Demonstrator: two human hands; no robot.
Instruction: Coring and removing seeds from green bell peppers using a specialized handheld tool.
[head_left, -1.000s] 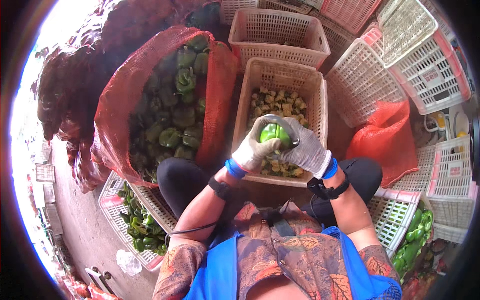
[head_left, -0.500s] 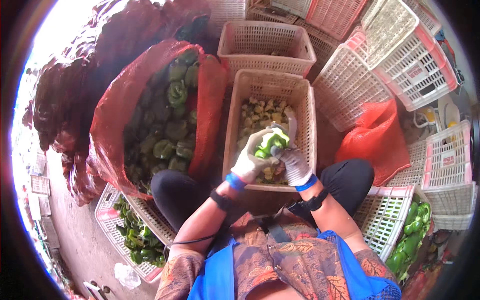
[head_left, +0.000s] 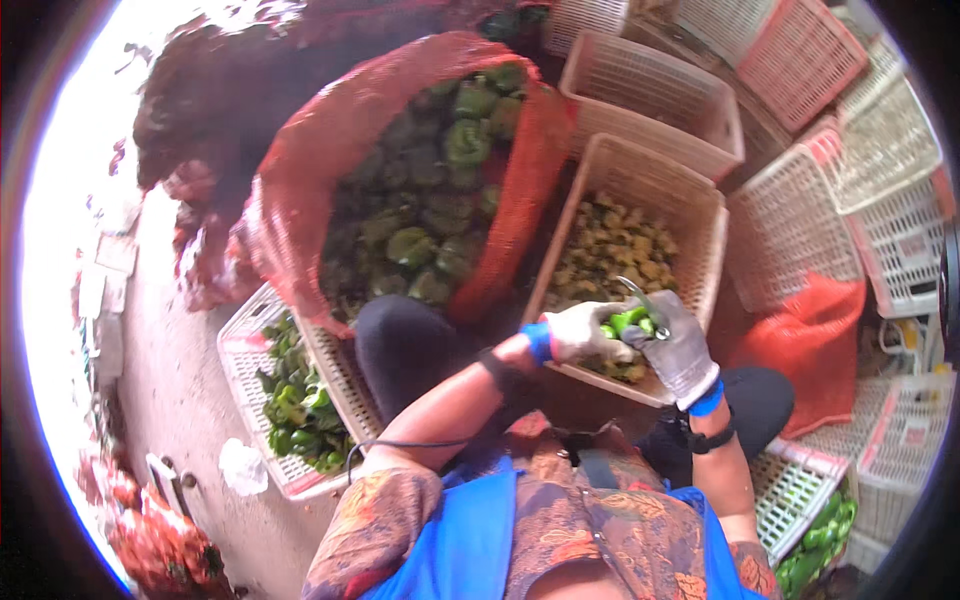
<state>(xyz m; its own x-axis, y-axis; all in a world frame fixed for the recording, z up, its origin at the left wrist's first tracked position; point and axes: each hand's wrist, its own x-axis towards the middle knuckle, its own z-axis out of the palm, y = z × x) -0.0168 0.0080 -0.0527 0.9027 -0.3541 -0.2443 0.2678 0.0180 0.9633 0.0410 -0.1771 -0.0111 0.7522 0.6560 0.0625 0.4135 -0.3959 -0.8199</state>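
Note:
My left hand (head_left: 585, 333), in a pale work glove, is closed around a green bell pepper (head_left: 630, 320). My gloved right hand (head_left: 682, 350) presses against the pepper's right side. From its fingers sticks a thin, curved metal tool (head_left: 634, 292), whose handle is hidden in the grip. Both hands are above the near end of a pinkish plastic crate (head_left: 712, 262) with many yellowish-green pepper cores (head_left: 612, 245) in it.
Left of the crate stands a red mesh sack (head_left: 290, 200) full of green peppers (head_left: 410, 245). Crates of green peppers flank me at left (head_left: 240, 345) and right (head_left: 795, 480). A red bag (head_left: 805, 345) and stacked crates (head_left: 795, 220) are at right.
The whole view has shifted, so sack and crate appear further right. My hands have come to the crate's near end. The pepper is more covered by my fingers, and the curved tool points up.

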